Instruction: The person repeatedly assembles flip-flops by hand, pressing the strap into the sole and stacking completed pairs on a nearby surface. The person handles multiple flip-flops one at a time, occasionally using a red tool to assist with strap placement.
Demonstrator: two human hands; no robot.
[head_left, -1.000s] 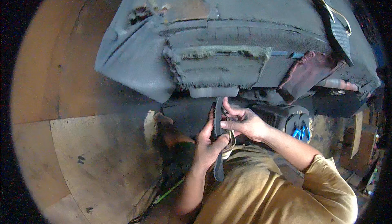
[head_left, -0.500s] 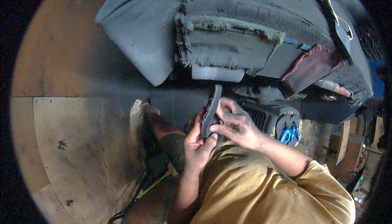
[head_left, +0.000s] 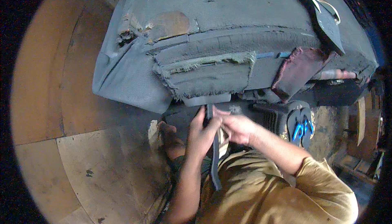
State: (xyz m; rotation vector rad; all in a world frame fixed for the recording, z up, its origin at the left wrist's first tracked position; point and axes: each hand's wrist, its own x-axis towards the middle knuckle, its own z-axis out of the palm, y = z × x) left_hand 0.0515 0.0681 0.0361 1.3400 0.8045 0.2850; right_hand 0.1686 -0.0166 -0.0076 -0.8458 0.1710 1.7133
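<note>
Both my hands hold a dark flip-flop (head_left: 215,164) edge-on in front of my tan shirt, its long sole hanging down toward my body. Cream straps (head_left: 223,140) show on its right side. My left hand (head_left: 199,132) is closed around its upper end from the left. From the right, my right hand (head_left: 240,129) grips the same end, its fingers blurred and partly hidden. The upper end sits just below a pale bar (head_left: 207,99) under a frayed grey cloth flap (head_left: 208,79).
A large dusty grey machine housing (head_left: 253,11) spans the far side. On it rest a cream-strapped flip-flop (head_left: 328,30) and a reddish cloth flap (head_left: 300,70). Blue-strapped flip-flops (head_left: 301,128) stand at right. Brown boards (head_left: 102,171) cover the left floor, near a bare foot (head_left: 167,130).
The flip-flop has turned in my hands: its sole now reaches down toward my body and its straps show. My right hand has moved in toward my left. The view has shifted too.
</note>
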